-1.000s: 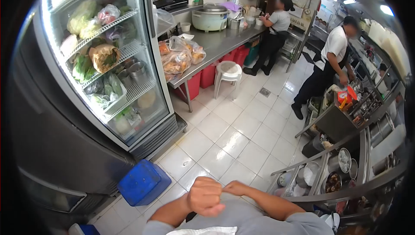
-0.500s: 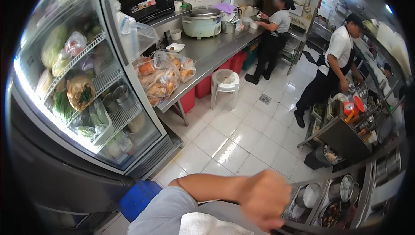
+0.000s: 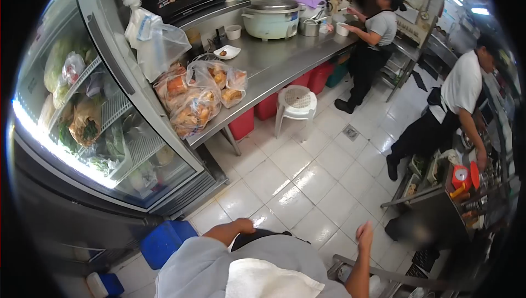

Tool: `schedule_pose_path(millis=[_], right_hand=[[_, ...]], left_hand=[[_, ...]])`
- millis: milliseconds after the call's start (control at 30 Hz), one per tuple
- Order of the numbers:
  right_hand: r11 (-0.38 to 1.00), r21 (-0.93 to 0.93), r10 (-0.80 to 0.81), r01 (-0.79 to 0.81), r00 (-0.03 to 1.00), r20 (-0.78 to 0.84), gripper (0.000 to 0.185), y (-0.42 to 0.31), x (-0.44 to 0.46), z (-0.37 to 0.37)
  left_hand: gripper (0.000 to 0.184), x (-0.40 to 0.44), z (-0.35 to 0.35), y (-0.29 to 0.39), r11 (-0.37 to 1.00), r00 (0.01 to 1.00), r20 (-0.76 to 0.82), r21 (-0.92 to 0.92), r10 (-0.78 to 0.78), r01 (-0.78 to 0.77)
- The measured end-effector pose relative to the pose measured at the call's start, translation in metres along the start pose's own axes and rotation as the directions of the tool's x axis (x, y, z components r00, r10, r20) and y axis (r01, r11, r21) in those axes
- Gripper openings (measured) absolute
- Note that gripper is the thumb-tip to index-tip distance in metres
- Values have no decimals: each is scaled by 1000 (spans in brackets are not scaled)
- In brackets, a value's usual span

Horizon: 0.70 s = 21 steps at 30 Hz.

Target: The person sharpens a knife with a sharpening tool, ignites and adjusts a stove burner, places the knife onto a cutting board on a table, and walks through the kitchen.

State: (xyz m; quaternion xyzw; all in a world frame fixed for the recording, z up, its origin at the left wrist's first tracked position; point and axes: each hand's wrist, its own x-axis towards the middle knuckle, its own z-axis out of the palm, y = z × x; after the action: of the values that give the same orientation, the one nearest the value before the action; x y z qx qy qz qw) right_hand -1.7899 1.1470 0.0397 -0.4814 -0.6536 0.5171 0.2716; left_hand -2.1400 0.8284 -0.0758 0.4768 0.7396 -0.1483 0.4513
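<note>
My left hand (image 3: 241,225) is low in the middle of the view, beside the dark cloth at my waist; its fingers are curled, and what they hold, if anything, is hidden. My right hand (image 3: 364,235) is raised over the tiled floor, near the metal rail at the lower right. Its fingers look curled, and nothing shows in them. A white towel (image 3: 271,279) lies over the front of my grey shirt.
A glass-door fridge (image 3: 104,106) and a blue crate (image 3: 167,241) are at left. Bagged food (image 3: 197,103) lies on the steel counter (image 3: 268,68), above a white stool (image 3: 297,103). Two people work further off, one beside the counter (image 3: 378,35), one at right (image 3: 460,90).
My hands have come apart, one to my waist and the other out to the right. The view has shifted. The crossing forearm no longer shows, and the person at right appears nearer.
</note>
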Motion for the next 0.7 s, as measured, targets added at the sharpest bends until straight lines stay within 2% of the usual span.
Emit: schedule_pose_path(millis=[33,67,133,233,300,367,400,467,500,567,633,700], right_hand=[[987,151,-63,48,994,91,66,-57,33,9],[969,210,-154,133,984,89,66,-103,63,22],[949,159,-302,271,927,223,63,-178,117,47],[879,-12,-437,476,817,377,55,-264,169,111],[884,-96,-322,458,743,587,49,-315,182,163],[782,-278,-185,557,635,750,45,-330,198,223],[764,-307,-93,567,567,818,41,-320,212,255],[724,-399,151,564,434,888,39,-290,237,319],[694,-463,297,552,366,882,41,-274,244,345],[596,-615,585,517,245,773,46,-218,262,394],[382,-765,850,519,129,512,55,-114,290,428],[403,-836,879,372,97,467,58,-68,282,409]], left_hand=[[49,-18,18,-18,976,991,-40,-185,-128,119],[50,-34,34,-34,936,971,-29,-276,-236,219],[51,-55,69,-62,877,927,-50,-346,-372,334],[50,-69,88,-68,785,872,-80,-482,-482,390],[47,-62,94,-71,746,836,-209,-592,-508,306],[45,-42,88,-60,742,785,-420,-667,-455,73],[44,-60,39,-36,611,778,-411,-790,-475,-44],[41,-75,-40,-10,681,696,-592,-703,-405,-202],[39,-78,-74,-5,706,653,-660,-657,-371,-263],[32,-93,-150,-5,636,587,-721,-656,-368,-406],[29,-103,-222,-19,616,368,-888,-457,-276,-642],[28,-112,-296,-39,652,136,-980,-198,-145,-732]])
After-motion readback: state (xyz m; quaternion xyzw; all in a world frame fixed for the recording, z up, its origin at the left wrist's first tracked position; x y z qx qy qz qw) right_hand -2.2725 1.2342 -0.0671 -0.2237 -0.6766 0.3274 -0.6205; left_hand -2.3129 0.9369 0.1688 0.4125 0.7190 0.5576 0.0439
